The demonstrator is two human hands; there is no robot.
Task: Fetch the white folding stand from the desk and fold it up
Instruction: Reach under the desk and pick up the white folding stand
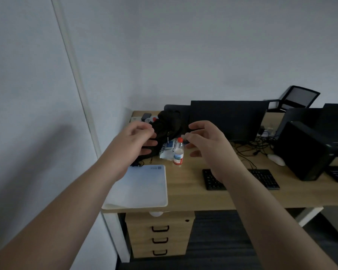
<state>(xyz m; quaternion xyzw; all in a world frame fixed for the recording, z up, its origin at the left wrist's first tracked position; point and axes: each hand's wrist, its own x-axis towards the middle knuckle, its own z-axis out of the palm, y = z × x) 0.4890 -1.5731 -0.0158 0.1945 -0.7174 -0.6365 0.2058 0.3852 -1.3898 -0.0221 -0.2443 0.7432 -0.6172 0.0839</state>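
A flat white square item (142, 187), possibly the folding stand, lies at the front left corner of the wooden desk (187, 193), overhanging the edge slightly. Both arms reach forward above the desk. My left hand (134, 140) hovers above and behind the white item, fingers curled and apart, holding nothing. My right hand (205, 139) hangs in the air to the right, fingers spread and bent, also holding nothing. Neither hand touches the white item.
A small bottle with a red cap (178, 152) stands by a crumpled packet (168, 150) and a black bag (167, 123). A black keyboard (261, 179), monitor (228, 119), white mouse (276, 159), cables and a black case (302, 151) fill the right. A drawer unit (159, 234) sits underneath.
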